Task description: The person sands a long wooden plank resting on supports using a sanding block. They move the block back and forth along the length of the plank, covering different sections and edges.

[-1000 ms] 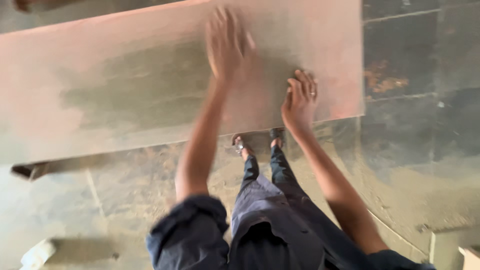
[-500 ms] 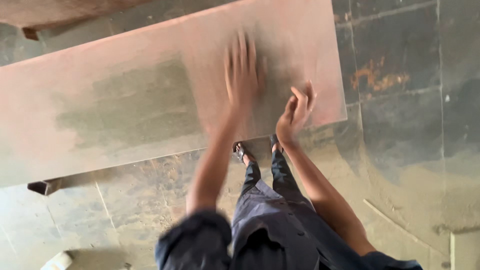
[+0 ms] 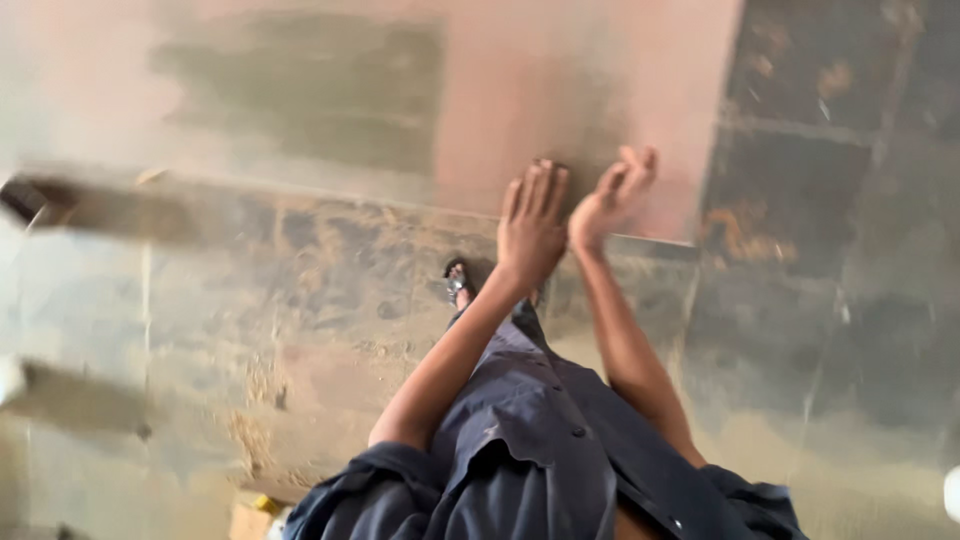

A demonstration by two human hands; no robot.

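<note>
Pinkish board (image 3: 500, 110), a large flat sheet with a dull grey-green patch across its middle, lies across the upper part of the view, its near edge running from the left side toward the lower right corner, just above the tiled floor (image 3: 300, 300). Both arms reach forward and down from rolled dark blue sleeves, nearly straight at the elbows, and come close together at the board's near right edge. The left hand (image 3: 532, 225) is open, fingers straight and held together, palm turned down, lying over the board's edge where it meets the floor; whether it presses on the sheet cannot be told through the blur. The right hand (image 3: 612, 198) sits just beside it, loosely open with the fingers curled a little and tipped upward, resting against the board near its corner. Neither hand grips anything. Below the hands a sandalled foot (image 3: 457, 282) shows on the dusty floor, beside the dark blue shirt (image 3: 540, 430).
</note>
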